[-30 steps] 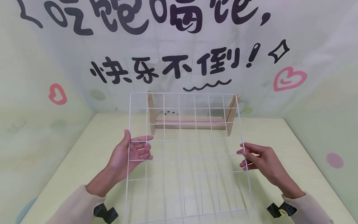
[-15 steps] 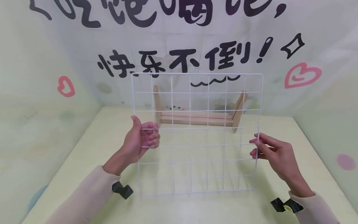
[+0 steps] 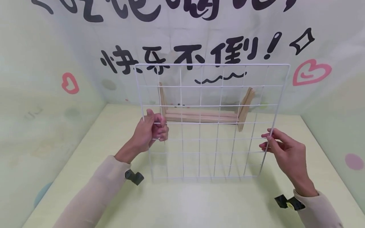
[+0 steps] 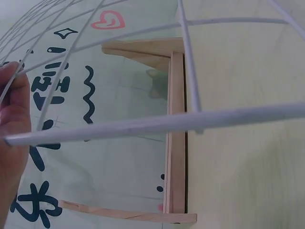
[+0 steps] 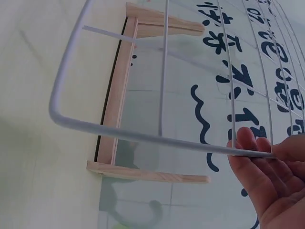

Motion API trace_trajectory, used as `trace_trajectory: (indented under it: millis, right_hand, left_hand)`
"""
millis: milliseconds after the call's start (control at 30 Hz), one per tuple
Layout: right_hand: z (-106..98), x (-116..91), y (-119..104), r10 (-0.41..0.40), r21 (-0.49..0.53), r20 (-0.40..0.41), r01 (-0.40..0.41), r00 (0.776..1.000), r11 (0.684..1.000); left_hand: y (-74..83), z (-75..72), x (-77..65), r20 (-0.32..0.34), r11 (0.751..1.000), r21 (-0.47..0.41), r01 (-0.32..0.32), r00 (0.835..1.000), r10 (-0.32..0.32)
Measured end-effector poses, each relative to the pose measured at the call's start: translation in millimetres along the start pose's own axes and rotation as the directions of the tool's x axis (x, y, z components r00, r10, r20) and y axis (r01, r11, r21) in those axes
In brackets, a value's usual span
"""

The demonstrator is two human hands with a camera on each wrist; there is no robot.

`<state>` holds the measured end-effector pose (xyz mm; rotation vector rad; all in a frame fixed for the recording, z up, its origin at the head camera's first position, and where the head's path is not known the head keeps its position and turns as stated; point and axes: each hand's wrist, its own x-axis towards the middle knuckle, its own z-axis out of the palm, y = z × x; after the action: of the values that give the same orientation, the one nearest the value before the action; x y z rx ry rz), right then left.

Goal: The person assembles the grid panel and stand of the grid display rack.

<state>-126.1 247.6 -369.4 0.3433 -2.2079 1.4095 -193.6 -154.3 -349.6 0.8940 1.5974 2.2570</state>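
Grid of round-cornered white wire before wooden rack

A white rectangular wire grid spans from the person's left grip to their right grip, before a U-shaped pale-wood rack on the pale-yellow worktop.

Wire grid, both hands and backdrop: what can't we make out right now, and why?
Left wrist view: most of the left hand, cut off by the left edge.
Left wrist view: the wire grid runs past the right edge, its lower corner cut off.
Right wrist view: part of the right hand, cut off by the right edge.
Head view: top line of black lettering, cropped by the top edge.
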Motion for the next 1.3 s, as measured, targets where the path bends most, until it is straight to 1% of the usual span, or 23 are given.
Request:
trace_trajectory:
  millis: [167, 233, 367, 467, 533, 567, 600, 633, 667, 733, 767, 800, 833, 867, 900, 967, 1067, 1133, 1200, 1233, 1300]
  right_hand:
    - [5.8, 1.4, -0.4, -0.065, -0.035, -0.056, 0.063, 0.996, 0.997]
    - [7.4, 0.8, -2.2, -0.094, -0.090, -0.071, 0.087, 0.993, 0.992]
    - [8.7, -0.7, -10.1, -0.130, -0.197, -0.092, 0.110, 0.987, 0.974]
    - [11.1, -1.7, -18.2, -0.151, -0.261, -0.099, 0.121, 0.984, 0.958]
    - [13.9, -1.7, -22.6, -0.189, -0.300, -0.112, 0.148, 0.976, 0.942]
    - [15.7, -1.4, -24.7, -0.222, -0.318, -0.130, 0.171, 0.966, 0.932]
    - [18.2, -0.6, -28.4, -0.261, -0.329, -0.156, 0.199, 0.953, 0.923]
    - [21.1, 0.4, -32.6, -0.301, -0.343, -0.190, 0.223, 0.935, 0.912]
    - [23.9, 1.5, -37.5, -0.343, -0.362, -0.225, 0.248, 0.912, 0.898]
    - [30.1, 4.1, -49.1, -0.426, -0.388, -0.285, 0.303, 0.859, 0.871]
    - [33.5, 5.5, -56.1, -0.461, -0.396, -0.303, 0.329, 0.834, 0.857]
    - [37.0, 6.3, -63.1, -0.488, -0.397, -0.307, 0.357, 0.817, 0.846]
    - [40.4, 6.7, -68.8, -0.508, -0.399, -0.293, 0.380, 0.810, 0.835]
    - [43.6, 6.6, -73.8, -0.529, -0.410, -0.263, 0.402, 0.807, 0.819]
    - [46.8, 6.1, -78.3, -0.541, -0.431, -0.218, 0.417, 0.812, 0.800]
    - [54.3, 3.9, -85.6, -0.546, -0.475, -0.114, 0.437, 0.830, 0.764]
    - [65.5, 0.0, -91.6, -0.510, -0.516, -0.001, 0.437, 0.860, 0.737]
    - [72.5, -0.3, -92.3, -0.480, -0.518, 0.026, 0.423, 0.877, 0.744]
    - [78.6, 1.0, -91.0, -0.464, -0.515, 0.020, 0.407, 0.886, 0.755]
    - [80.9, 2.2, -90.1, -0.457, -0.522, 0.018, 0.398, 0.890, 0.755]
    - [84.7, 4.7, -87.5, -0.453, -0.546, 0.011, 0.385, 0.891, 0.744]
  left_hand:
    - [5.5, -2.9, 4.5, 0.021, 0.999, -0.016, -0.037, 0.999, 0.037]
    - [7.7, -3.3, 5.9, 0.028, 0.999, -0.012, -0.051, 0.998, 0.051]
    - [11.6, -2.2, 9.9, 0.036, 0.997, 0.001, -0.081, 0.996, 0.081]
    - [14.2, 0.0, 12.0, 0.044, 0.992, -0.002, -0.123, 0.991, 0.123]
    - [16.0, 1.5, 13.0, 0.045, 0.989, -0.003, -0.151, 0.987, 0.151]
    - [17.0, 2.1, 13.8, 0.047, 0.986, -0.008, -0.164, 0.985, 0.164]
    - [17.9, 2.6, 15.1, 0.051, 0.984, -0.011, -0.176, 0.983, 0.176]
    - [18.3, 2.9, 16.5, 0.051, 0.984, -0.011, -0.179, 0.982, 0.180]
    - [18.3, 3.4, 18.4, 0.052, 0.984, -0.012, -0.179, 0.982, 0.179]
    - [17.0, 5.5, 23.0, 0.050, 0.986, -0.009, -0.169, 0.984, 0.169]
    - [15.4, 6.8, 25.3, 0.051, 0.987, -0.009, -0.162, 0.985, 0.163]
    - [13.3, 8.3, 27.5, 0.049, 0.988, -0.008, -0.155, 0.987, 0.155]
    - [11.0, 10.1, 29.4, 0.047, 0.989, -0.015, -0.146, 0.988, 0.147]
    - [8.9, 12.5, 31.1, 0.048, 0.989, -0.025, -0.144, 0.988, 0.145]
    - [6.8, 14.6, 32.5, 0.049, 0.989, -0.033, -0.145, 0.988, 0.146]
    - [4.3, 17.8, 34.8, 0.054, 0.987, -0.049, -0.152, 0.987, 0.154]
    - [3.4, 22.6, 37.5, 0.060, 0.983, -0.061, -0.171, 0.983, 0.174]
    - [4.0, 24.9, 39.4, 0.061, 0.981, -0.064, -0.183, 0.980, 0.187]
    - [5.5, 27.3, 41.5, 0.064, 0.980, -0.062, -0.190, 0.979, 0.194]
    - [6.4, 28.3, 42.7, 0.069, 0.980, -0.065, -0.190, 0.979, 0.194]
    - [8.2, 30.5, 45.1, 0.082, 0.980, -0.066, -0.190, 0.977, 0.195]
